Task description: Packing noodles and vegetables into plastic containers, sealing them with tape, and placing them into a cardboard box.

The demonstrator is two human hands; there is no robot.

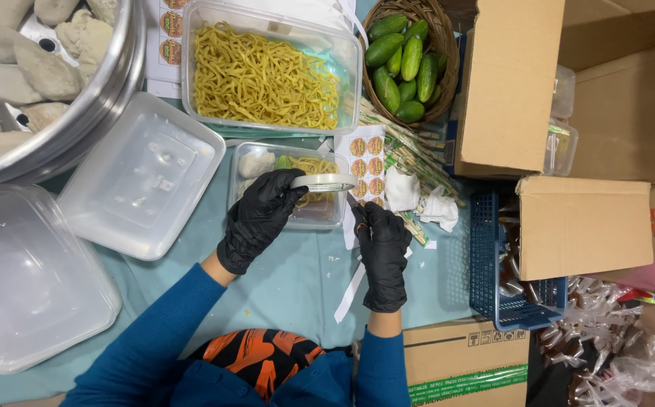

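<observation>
From the head camera, the left hand (258, 220), in a black glove, has its fingers closed round the rim of a roll of clear tape (324, 182), held just above a small clear container (290, 197) on the tabletop (282, 279). The container already holds a portion of yellow noodles and pale dumpling-like pieces, so filling looks done; whether a lid is on it I cannot tell, and no tape shows across it, so sealing appears to be left.

The right hand (382, 256) is curled shut beside the container, fingers pinched at a white paper strip (351, 290) that trails toward the person; whether it also grips a tape end is too small to tell.

The roll lies nearly flat, its open face upward, its broad side running left to right across the container. The container's long axis likewise runs left to right.

Behind stand a large noodle tub (267, 71) and a basket of cucumbers (407, 56).
</observation>
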